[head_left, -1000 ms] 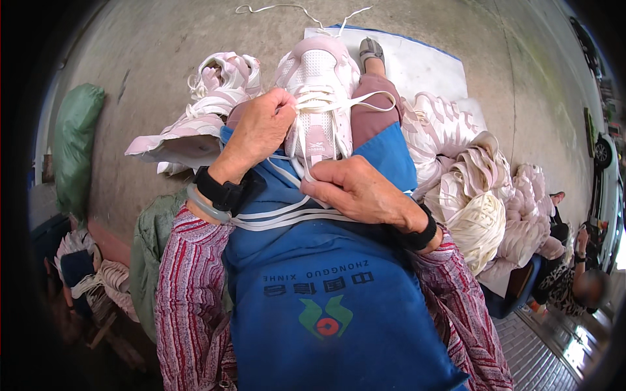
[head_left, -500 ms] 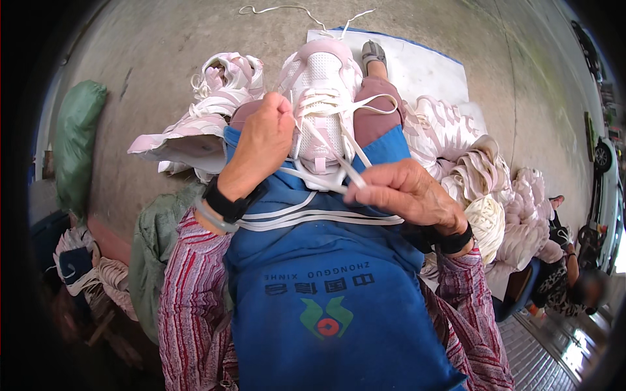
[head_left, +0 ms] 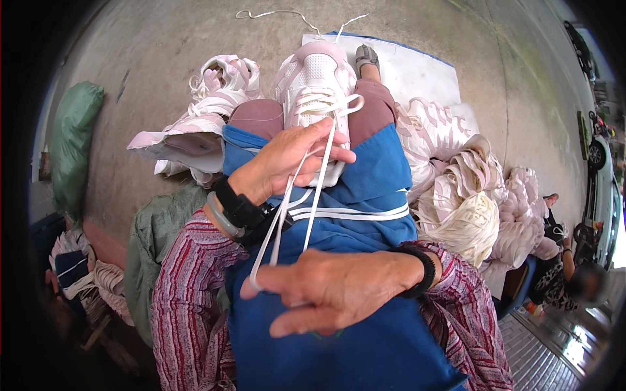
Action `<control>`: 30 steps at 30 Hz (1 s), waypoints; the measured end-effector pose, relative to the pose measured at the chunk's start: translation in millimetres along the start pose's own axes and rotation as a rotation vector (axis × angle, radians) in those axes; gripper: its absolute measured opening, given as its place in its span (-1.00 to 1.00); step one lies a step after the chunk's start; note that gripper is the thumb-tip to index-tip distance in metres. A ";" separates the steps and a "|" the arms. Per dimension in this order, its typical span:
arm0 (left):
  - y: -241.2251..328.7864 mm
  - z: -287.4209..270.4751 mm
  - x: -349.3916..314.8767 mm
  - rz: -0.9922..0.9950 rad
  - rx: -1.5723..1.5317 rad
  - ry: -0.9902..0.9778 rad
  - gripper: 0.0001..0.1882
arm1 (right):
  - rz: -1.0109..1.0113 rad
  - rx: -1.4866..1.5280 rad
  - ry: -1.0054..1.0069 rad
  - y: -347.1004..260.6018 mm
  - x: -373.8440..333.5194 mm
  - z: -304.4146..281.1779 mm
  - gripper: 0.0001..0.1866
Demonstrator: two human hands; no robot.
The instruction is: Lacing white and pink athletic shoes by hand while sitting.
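Observation:
A white and pale pink shoe upper (head_left: pixel 315 73) rests between my knees, laced across its middle, with a small loop at its right side. From it a white shoelace (head_left: pixel 319 186) runs down toward me in long strands. My left hand (head_left: pixel 287 159) is over the shoe's near end, its fingers partly stretched with the lace strands between them. Below, over the blue apron (head_left: pixel 274 339), my right hand (head_left: pixel 345 287) has the lace hooked round a finger and drawn taut. Its other fingers are slightly blurred.
More shoe uppers (head_left: pixel 189 130) are piled at my left and others (head_left: pixel 437 130) at my right, beside a bundle of cream laces (head_left: pixel 466 225). A green sack (head_left: pixel 75 143) stands far left. Another person (head_left: pixel 564 267) sits far right. A white board (head_left: pixel 417 75) lies ahead.
My right hand has pulled the lace down and left, toward me, over the apron. My left hand has shifted right and down, across the shoe's near end, with its fingers extended.

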State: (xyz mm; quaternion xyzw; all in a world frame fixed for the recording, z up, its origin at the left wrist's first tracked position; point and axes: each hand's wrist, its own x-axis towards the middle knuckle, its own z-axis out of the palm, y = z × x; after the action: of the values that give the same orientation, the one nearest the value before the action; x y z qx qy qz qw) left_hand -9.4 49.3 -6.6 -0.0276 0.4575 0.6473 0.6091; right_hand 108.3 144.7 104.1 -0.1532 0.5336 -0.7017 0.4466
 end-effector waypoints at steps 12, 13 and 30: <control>2.3 -4.9 -101.4 -0.017 0.758 -0.069 -0.71 | -0.112 -0.523 0.547 34.3 -34.3 -46.9 -0.64; -1.6 -3.2 -107.7 -0.025 0.745 -0.111 -0.71 | -0.118 -0.551 0.747 45.5 -34.2 -57.8 -0.70; -6.1 8.5 -130.7 0.102 0.944 -0.107 -0.75 | -0.363 -1.181 1.200 81.9 25.6 -147.4 -0.88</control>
State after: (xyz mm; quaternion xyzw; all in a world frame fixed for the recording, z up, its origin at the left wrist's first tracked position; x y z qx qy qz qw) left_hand 33.5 -46.2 72.5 0.3080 0.6701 0.3985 0.5452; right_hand 30.1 212.1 -31.7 -0.0464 0.9242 -0.3321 -0.1830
